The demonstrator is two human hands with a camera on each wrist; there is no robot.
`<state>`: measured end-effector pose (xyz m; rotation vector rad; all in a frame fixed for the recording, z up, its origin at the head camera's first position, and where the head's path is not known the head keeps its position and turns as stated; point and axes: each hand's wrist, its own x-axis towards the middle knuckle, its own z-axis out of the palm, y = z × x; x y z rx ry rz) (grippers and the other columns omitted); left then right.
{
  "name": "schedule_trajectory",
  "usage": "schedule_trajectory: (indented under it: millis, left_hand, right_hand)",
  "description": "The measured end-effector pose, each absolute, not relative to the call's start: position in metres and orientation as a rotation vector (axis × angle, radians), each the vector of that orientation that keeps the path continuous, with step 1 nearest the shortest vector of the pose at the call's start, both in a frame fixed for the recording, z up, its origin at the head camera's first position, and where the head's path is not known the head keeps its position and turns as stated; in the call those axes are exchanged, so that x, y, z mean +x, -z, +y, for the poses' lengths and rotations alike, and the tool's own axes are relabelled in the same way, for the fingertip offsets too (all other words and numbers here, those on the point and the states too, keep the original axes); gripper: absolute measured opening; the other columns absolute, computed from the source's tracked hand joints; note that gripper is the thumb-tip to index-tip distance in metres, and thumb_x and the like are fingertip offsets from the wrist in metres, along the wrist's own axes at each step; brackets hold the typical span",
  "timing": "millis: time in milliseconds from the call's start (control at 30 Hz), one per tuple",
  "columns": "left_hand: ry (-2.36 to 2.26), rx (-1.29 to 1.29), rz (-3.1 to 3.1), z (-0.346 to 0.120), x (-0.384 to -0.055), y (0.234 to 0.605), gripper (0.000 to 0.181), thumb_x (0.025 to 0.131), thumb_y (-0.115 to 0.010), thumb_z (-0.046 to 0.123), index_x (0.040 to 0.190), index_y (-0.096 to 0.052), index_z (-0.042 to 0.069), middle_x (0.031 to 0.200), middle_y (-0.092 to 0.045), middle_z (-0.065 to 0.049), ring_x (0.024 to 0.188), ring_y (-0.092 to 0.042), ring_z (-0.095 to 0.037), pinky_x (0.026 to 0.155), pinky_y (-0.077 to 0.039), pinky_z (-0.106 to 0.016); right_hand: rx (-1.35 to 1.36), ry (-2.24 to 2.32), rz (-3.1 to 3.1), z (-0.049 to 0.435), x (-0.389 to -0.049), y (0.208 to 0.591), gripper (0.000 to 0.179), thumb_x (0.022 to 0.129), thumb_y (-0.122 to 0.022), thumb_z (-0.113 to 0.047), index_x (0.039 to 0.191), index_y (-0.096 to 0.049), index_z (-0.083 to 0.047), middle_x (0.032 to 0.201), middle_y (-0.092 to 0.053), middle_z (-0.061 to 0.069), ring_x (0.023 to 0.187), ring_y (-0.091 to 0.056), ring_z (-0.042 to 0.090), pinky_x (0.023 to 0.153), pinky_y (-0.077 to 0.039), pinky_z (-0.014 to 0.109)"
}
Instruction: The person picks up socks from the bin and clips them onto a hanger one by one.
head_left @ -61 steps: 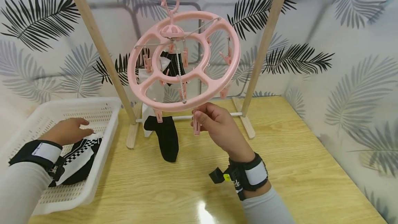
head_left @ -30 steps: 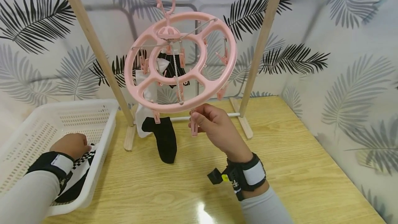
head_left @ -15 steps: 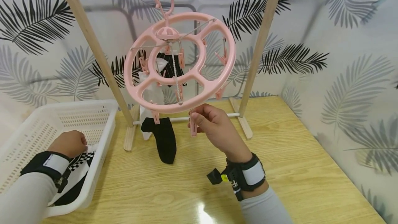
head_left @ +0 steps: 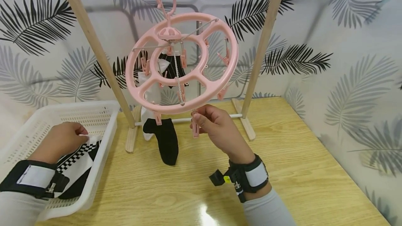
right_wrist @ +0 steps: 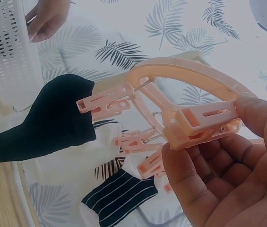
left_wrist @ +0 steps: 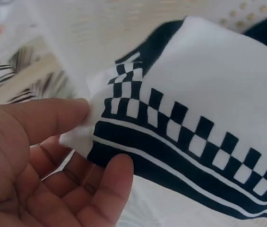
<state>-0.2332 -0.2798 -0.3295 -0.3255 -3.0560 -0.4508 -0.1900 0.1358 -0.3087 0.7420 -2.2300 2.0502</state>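
In the head view my left hand [head_left: 64,138] is inside the white basket [head_left: 110,128]. Its thumb and fingers pinch the white cuff end of a black-and-white checkered sock [left_wrist: 185,127], which still stretches down into the basket. My right hand [head_left: 216,125] pinches a pink clothespin [right_wrist: 209,116] at the front rim of the round pink drying hanger [head_left: 215,86]. The pin's jaws face away from the palm and nothing is between them. Just left of it, a black sock [head_left: 166,142] hangs from another clip.
A wooden rack [head_left: 264,48] with a white top bar carries the hanger. Farther back on the hanger hang a white sock [head_left: 152,90] and a black striped sock [right_wrist: 124,194]. Several pink clips dangle unused. The wooden table [head_left: 282,170] extends to the right, with a leaf-patterned wall behind.
My left hand came down onto the socks in the basket, took the checkered sock's cuff and has raised it slightly. The right hand keeps the same pinch on the clothespin.
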Motion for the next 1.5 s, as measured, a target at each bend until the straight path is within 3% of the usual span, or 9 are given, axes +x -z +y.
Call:
schedule_trajectory:
  millis: [333, 633, 767, 933, 1233, 1500]
  left_hand:
    - [0.484, -0.276, -2.846, -0.252, -0.209, 0.289, 0.017, 0.086, -0.062, 0.018, 0.090, -0.065, 0.002, 0.074, -0.063, -0.010, 0.062, -0.050, -0.024, 0.053, -0.037, -0.036]
    - [0.682, -0.136, -2.759, -0.228, -0.180, 0.264, 0.031, 0.090, -0.058, 0.036, 0.103, -0.064, 0.009, 0.087, -0.065, -0.015, 0.073, -0.051, -0.025, 0.052, -0.039, -0.034]
    - [0.781, -0.141, -2.689, -0.214, -0.168, 0.266, 0.027, 0.090, -0.060, 0.035, 0.101, -0.066, 0.011, 0.093, -0.068, -0.014, 0.077, -0.054, -0.016, 0.052, -0.042, -0.029]
    - [0.835, -0.194, -2.606, -0.190, -0.152, 0.270, 0.020, 0.086, -0.066, 0.030, 0.099, -0.068, 0.014, 0.088, -0.068, -0.007, 0.072, -0.055, -0.007, 0.055, -0.043, -0.019]
    - [0.896, -0.347, -2.506, -0.141, -0.137, 0.286, 0.013, 0.083, -0.069, 0.013, 0.096, -0.068, 0.012, 0.089, -0.068, -0.007, 0.069, -0.057, -0.013, 0.056, -0.048, -0.027]
    - [1.035, -0.518, -2.552, -0.092, -0.150, 0.311, 0.006, 0.084, -0.067, 0.011, 0.089, -0.067, 0.013, 0.082, -0.064, -0.002, 0.071, -0.055, -0.012, 0.061, -0.051, -0.035]
  right_hand:
    - [0.750, -2.044, -2.238, 0.137, -0.189, 0.308, 0.025, 0.097, -0.051, -0.030, 0.100, -0.058, -0.006, 0.082, -0.059, 0.014, 0.075, -0.058, 0.031, 0.074, -0.055, 0.041]
    - [0.747, -2.053, -2.227, 0.136, -0.190, 0.308, 0.026, 0.097, -0.051, -0.028, 0.100, -0.057, -0.003, 0.082, -0.059, 0.014, 0.075, -0.058, 0.031, 0.073, -0.055, 0.039]
    - [0.741, -2.066, -2.225, 0.136, -0.190, 0.309, 0.026, 0.096, -0.051, -0.029, 0.100, -0.057, -0.004, 0.082, -0.059, 0.014, 0.075, -0.058, 0.031, 0.074, -0.055, 0.040]
    - [0.755, -2.061, -2.225, 0.136, -0.188, 0.308, 0.025, 0.097, -0.050, -0.029, 0.101, -0.057, -0.005, 0.083, -0.059, 0.014, 0.075, -0.058, 0.031, 0.075, -0.056, 0.041]
    - [0.762, -2.059, -2.213, 0.137, -0.189, 0.309, 0.025, 0.097, -0.050, -0.029, 0.101, -0.057, -0.005, 0.082, -0.059, 0.014, 0.076, -0.058, 0.031, 0.075, -0.056, 0.041]
    - [0.738, -2.055, -2.201, 0.136, -0.189, 0.309, 0.024, 0.097, -0.051, -0.027, 0.101, -0.058, -0.005, 0.082, -0.059, 0.014, 0.073, -0.058, 0.031, 0.073, -0.056, 0.041]
